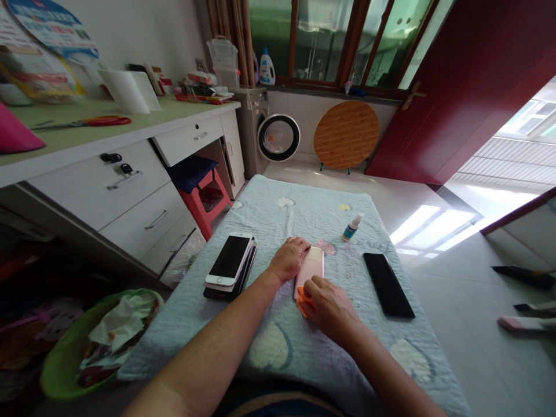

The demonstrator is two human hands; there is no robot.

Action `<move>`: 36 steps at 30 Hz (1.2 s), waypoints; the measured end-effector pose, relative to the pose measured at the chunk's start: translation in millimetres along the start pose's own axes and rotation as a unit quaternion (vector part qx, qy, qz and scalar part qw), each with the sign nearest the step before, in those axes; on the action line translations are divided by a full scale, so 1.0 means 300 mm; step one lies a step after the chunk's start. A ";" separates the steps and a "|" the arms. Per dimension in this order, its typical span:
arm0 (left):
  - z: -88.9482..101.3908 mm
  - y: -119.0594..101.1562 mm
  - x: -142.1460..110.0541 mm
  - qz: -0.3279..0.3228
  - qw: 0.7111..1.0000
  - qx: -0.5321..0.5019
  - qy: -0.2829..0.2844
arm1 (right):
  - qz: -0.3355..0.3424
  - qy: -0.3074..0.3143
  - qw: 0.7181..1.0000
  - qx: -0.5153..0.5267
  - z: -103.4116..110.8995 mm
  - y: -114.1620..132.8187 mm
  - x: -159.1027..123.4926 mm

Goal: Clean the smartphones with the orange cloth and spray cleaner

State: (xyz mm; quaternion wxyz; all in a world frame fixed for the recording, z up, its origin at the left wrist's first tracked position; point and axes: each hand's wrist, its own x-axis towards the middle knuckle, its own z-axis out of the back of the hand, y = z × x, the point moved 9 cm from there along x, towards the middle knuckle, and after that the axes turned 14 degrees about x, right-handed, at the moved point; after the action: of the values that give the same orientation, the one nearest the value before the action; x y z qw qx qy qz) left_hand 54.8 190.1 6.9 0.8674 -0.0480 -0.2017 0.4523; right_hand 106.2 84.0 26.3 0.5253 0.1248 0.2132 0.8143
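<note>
A pink phone (pixel 316 256) lies back side up on the cloth-covered table in front of me. My left hand (pixel 292 256) steadies it at its upper left edge, fingers bent against the side. Bunched in my right hand (pixel 326 301) is an orange cloth (pixel 304 300), pressed to the phone's lower end. To the left rests a stack of phones, topped by a white phone (pixel 230 259) with its dark screen up. On the right lies a black phone (pixel 388 285). Beyond my hands stands a small spray bottle (pixel 352 227) with a white top.
The table wears a pale blue quilted cloth (pixel 269 202). Left of it are a green bin (pixel 61 353) with crumpled paper, a red stool (pixel 206 202) and a white drawer desk (pixel 143 200). Farther off are a washing machine with its round door (pixel 279 138) open and a folded round table (pixel 346 134).
</note>
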 end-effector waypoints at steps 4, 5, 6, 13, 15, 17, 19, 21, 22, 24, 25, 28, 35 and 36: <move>-0.003 0.001 0.003 -0.001 1.000 0.002 -0.002 | 0.017 -0.004 1.000 0.010 -0.020 0.046 0.038; -0.005 0.001 0.003 -0.002 1.000 0.002 -0.002 | 0.018 -0.010 1.000 0.011 -0.022 0.053 0.044; -0.007 0.000 0.002 -0.004 1.000 0.002 -0.002 | 0.017 -0.016 1.000 0.011 -0.022 0.059 0.049; -0.008 -0.009 -0.005 -0.016 1.000 0.011 0.000 | -0.012 -0.013 1.000 0.007 -0.009 0.033 0.021; -0.005 -0.011 -0.006 -0.017 1.000 0.014 0.000 | -0.023 -0.008 1.000 0.001 0.001 0.003 0.000; 0.000 -0.010 -0.007 -0.014 1.000 0.017 -0.001 | -0.034 -0.005 0.999 -0.001 0.012 -0.032 -0.022; 0.004 -0.007 -0.009 -0.008 1.000 0.019 -0.002 | -0.037 -0.004 0.999 0.007 0.024 -0.064 -0.041; 0.008 -0.004 -0.011 -0.004 1.000 0.021 -0.004 | -0.029 -0.003 0.999 0.021 0.036 -0.087 -0.056; 0.010 -0.003 -0.012 -0.004 1.000 0.021 -0.004 | -0.026 -0.001 0.999 0.028 0.042 -0.097 -0.063; 0.013 -0.002 -0.013 -0.006 1.000 0.020 -0.002 | -0.025 0.006 0.999 0.041 0.053 -0.116 -0.073; 0.013 -0.001 -0.013 -0.007 1.000 0.020 -0.001 | -0.028 0.009 0.999 0.044 0.058 -0.126 -0.077; 0.014 -0.001 -0.013 -0.008 1.000 0.019 0.002 | -0.032 0.011 0.999 0.043 0.066 -0.138 -0.082; 0.017 -0.009 -0.017 0.002 0.999 0.032 -0.004 | -0.011 0.003 1.000 0.016 0.035 -0.067 -0.049; 0.016 -0.009 -0.017 0.003 0.999 0.033 -0.005 | -0.008 0.005 1.000 0.010 0.028 -0.052 -0.040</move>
State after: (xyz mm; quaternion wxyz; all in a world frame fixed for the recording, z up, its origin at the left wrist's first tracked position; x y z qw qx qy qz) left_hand 52.4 183.8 10.4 0.8660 -0.0179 -0.1908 0.4618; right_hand 127.2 80.4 26.4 0.5296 0.1240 0.2253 0.8083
